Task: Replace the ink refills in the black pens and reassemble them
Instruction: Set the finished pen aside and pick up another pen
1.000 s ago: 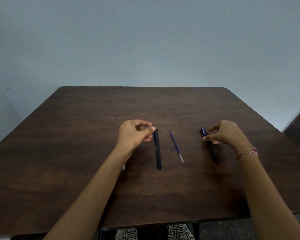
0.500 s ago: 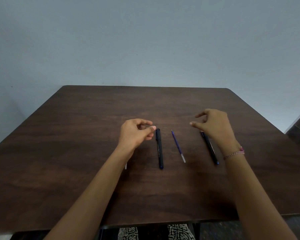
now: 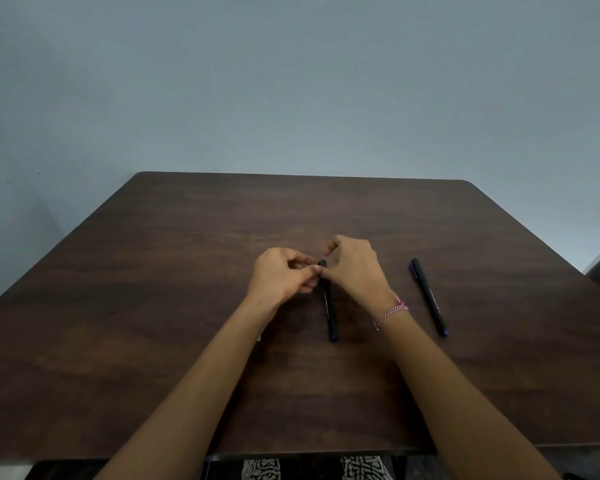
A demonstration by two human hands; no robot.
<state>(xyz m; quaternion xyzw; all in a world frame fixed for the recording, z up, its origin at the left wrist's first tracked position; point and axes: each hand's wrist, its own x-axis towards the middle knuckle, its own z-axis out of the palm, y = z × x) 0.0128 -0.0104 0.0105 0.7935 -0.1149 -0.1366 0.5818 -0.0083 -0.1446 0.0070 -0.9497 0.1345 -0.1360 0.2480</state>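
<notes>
Nearest the viewer, black-and-white patterned fabric (image 3: 264, 469) shows below the front edge of a dark wooden table (image 3: 153, 375). Two bare forearms reach forward over the table toward a black pen (image 3: 330, 313) lying flat near the middle, pointing away from the viewer. A small white tip (image 3: 258, 337) peeks out left of this pen's near end, beside the left forearm. Just right of the pen, a pink and white bracelet (image 3: 392, 311) circles the right wrist. At the pen's far end the left hand (image 3: 281, 275) has curled fingers, one fingertip touching the pen. The right hand (image 3: 357, 268) curls over that same end from the right. Whether either hand actually grips it cannot be told. A second black pen (image 3: 430, 299) lies well to the right, untouched. Beyond stands a plain grey-blue wall (image 3: 291, 81).
</notes>
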